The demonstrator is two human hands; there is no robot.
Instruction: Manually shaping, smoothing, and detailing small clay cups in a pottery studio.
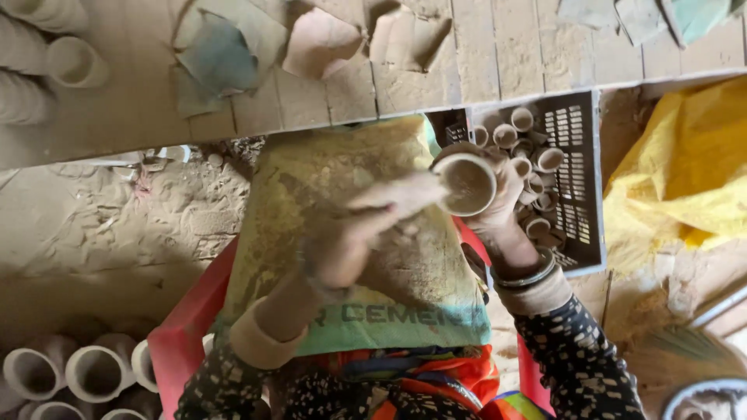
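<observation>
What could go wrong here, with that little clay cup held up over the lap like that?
The small clay cup sits only in the right hand while the left hand rubs at its rim, so a slip might drop it onto the sack or the ground. Pressing hard could chip the thin rim. It might also knock the cups crowded in the dark crate.

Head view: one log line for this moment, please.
right hand: holds clay cup | left hand: fingers at cup rim | crate: cups inside
</observation>
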